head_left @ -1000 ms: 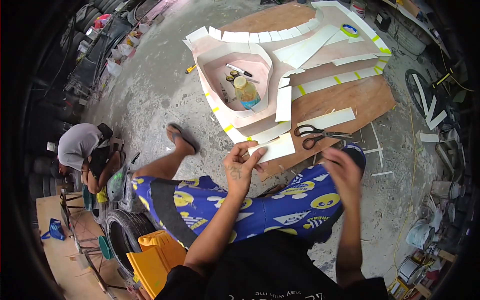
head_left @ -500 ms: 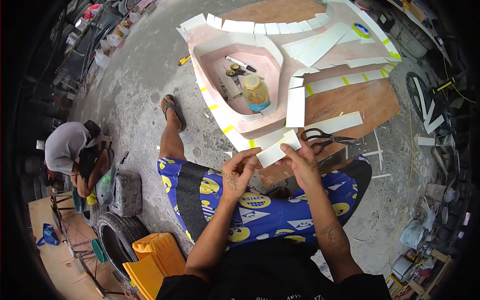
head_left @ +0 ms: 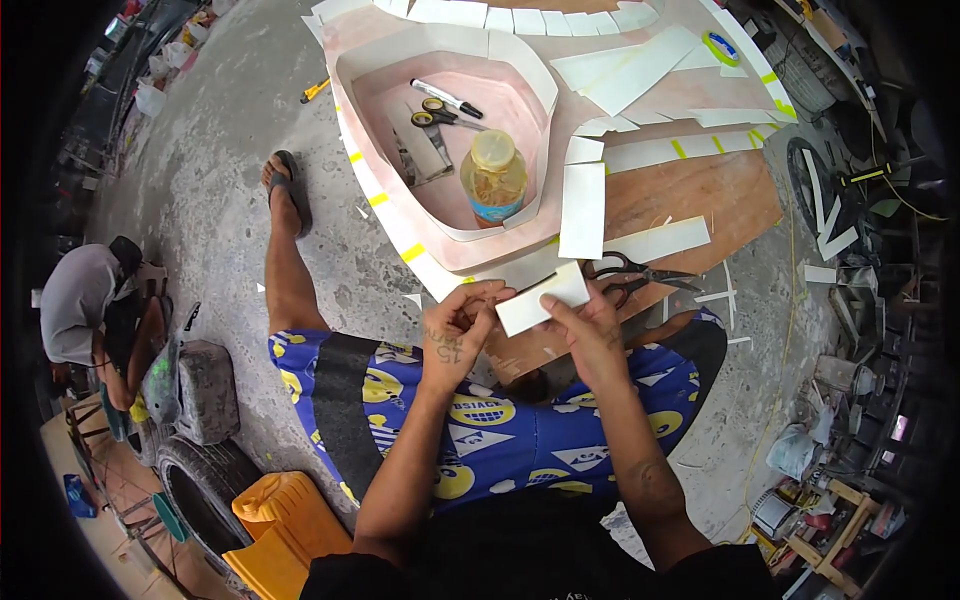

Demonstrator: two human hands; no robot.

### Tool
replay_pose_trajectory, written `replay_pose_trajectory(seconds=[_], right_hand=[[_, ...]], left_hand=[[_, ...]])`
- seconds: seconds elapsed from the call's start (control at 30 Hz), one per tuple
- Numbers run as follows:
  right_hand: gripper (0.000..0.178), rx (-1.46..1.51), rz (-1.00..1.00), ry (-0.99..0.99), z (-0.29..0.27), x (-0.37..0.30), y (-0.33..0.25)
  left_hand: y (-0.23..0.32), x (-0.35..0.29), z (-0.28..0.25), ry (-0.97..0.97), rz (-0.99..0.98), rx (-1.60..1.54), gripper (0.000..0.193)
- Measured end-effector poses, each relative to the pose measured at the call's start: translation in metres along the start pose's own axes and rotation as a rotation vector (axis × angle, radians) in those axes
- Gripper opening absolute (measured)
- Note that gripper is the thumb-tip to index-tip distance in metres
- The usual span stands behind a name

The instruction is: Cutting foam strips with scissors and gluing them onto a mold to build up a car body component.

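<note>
White rectangular card strip [head_left: 528,311]: slanting above the near end of the brown plywood board [head_left: 690,190].
Right hand [head_left: 594,342]: thumb above, fingers beneath, gripping the strip.
Left hand [head_left: 456,328]: fingers curled near its left end; any hold cannot be told.
Black-handled metal scissors [head_left: 662,275]: just beyond the right hand.

Black shirt [head_left: 520,550], blue printed shorts [head_left: 340,385], dark sandal [head_left: 299,200]

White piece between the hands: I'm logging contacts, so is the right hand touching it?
Touching: the head view shows the right hand with its thumb on the face of the white piece.
</note>
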State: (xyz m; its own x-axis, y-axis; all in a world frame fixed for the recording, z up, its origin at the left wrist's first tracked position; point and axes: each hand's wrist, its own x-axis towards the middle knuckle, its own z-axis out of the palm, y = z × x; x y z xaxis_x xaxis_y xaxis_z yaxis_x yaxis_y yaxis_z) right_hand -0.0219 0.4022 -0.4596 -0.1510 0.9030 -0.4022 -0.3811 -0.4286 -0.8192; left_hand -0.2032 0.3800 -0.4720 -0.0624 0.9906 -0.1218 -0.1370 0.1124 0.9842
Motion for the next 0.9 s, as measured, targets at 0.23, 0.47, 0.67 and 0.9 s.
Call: replay_pose_trajectory(seconds=[0.23,0.47,0.67,0.9], right_hand=[[0.032,0.059,0.007,0.111,0.005,-0.015,0.011],[0.038,-0.007,-0.083,0.101,0.012,0.018,-0.006],[0.036,-0.028,-0.146,0.194,0.013,0.021,-0.014],[0.036,-0.021,-0.183,0.171,0.019,0.025,-0.015]], left_hand=[[-0.006,-0.008,-0.008,-0.133,-0.036,-0.025,0.023],[-0.016,0.018,0.010,0.134,0.053,0.117,0.017],[-0.013,0.019,0.029,0.228,0.007,-0.077,0.018],[-0.005,0.019,0.038,0.328,-0.057,-0.205,0.018]])
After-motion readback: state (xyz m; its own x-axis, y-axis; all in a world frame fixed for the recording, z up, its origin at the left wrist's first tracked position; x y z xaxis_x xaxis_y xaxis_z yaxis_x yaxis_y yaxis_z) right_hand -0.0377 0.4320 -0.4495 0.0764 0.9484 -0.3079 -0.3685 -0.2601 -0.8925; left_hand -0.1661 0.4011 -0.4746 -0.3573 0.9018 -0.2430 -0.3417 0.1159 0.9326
